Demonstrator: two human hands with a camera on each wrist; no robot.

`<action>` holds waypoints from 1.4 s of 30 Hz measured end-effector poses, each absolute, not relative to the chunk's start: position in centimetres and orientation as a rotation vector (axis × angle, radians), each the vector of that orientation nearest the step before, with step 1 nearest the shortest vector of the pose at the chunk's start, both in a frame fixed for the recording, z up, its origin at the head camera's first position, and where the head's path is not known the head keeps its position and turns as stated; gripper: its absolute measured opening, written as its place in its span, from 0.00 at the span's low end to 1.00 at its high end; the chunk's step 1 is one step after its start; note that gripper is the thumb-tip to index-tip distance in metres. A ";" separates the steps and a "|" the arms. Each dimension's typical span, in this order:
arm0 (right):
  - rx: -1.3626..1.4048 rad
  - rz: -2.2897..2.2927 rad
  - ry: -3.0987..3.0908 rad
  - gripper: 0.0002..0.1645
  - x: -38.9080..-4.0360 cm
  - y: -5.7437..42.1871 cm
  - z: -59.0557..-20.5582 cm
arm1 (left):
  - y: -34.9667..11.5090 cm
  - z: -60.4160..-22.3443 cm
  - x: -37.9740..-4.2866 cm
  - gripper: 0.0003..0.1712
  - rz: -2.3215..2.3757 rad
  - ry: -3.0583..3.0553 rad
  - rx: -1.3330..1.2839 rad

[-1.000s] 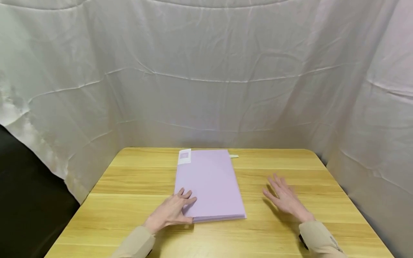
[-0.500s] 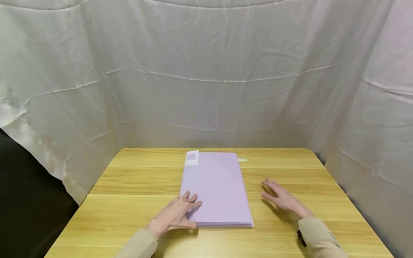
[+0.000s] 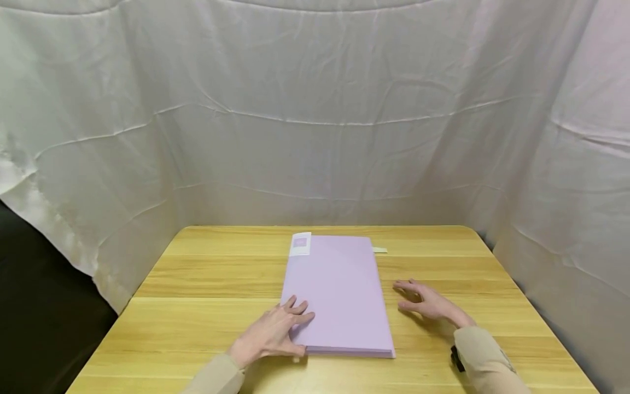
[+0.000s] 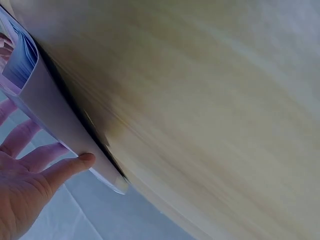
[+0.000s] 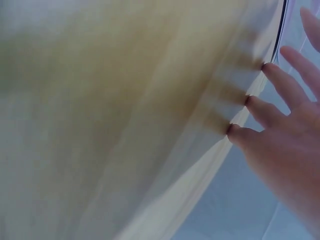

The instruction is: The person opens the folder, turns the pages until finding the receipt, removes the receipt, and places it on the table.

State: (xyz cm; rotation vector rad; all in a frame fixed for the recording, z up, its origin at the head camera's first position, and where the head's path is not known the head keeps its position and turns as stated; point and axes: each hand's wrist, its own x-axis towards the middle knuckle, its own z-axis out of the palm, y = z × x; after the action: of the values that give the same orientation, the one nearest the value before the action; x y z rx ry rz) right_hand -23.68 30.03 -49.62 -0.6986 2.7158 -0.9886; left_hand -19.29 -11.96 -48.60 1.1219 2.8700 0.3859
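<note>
A wood-grained table (image 3: pixel 197 312) stands before a grey hanging cloth (image 3: pixel 315 153). Nearest, we see the left hand (image 3: pixel 273 331) spread, fingers on the lilac folder (image 3: pixel 339 295), thumb against its spine; the right hand (image 3: pixel 427 302) is relaxed, holding nothing. Over the last second the folder has slid rightward and nearer, so it lies closed between the hands, closer to the right one. Layered sheets (image 4: pixel 24 62) show inside its near end; beyond the hands we see a white label (image 3: pixel 299 244) and a pale strip (image 3: pixel 380 250).
</note>
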 end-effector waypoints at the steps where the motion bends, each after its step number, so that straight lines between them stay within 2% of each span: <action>1: -0.700 -0.983 2.704 0.35 -23.8 30.0 -49.6 | -11.9 -48.6 -19.2 0.43 0.383 2.870 1.126; 23: -0.672 -0.909 2.576 0.46 -24.8 28.8 -49.7 | -10.7 -48.4 -18.4 0.42 0.378 2.880 1.189; 42: -0.634 -0.843 2.592 0.49 -24.4 28.4 -49.3 | -10.3 -48.4 -17.2 0.46 0.269 3.076 1.228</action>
State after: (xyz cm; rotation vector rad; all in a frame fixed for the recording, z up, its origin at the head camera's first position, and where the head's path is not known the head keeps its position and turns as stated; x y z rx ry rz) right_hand -24.40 28.39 -49.33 -0.6339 2.5917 -0.8432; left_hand -17.21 -10.29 -48.42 1.2283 3.0763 0.2695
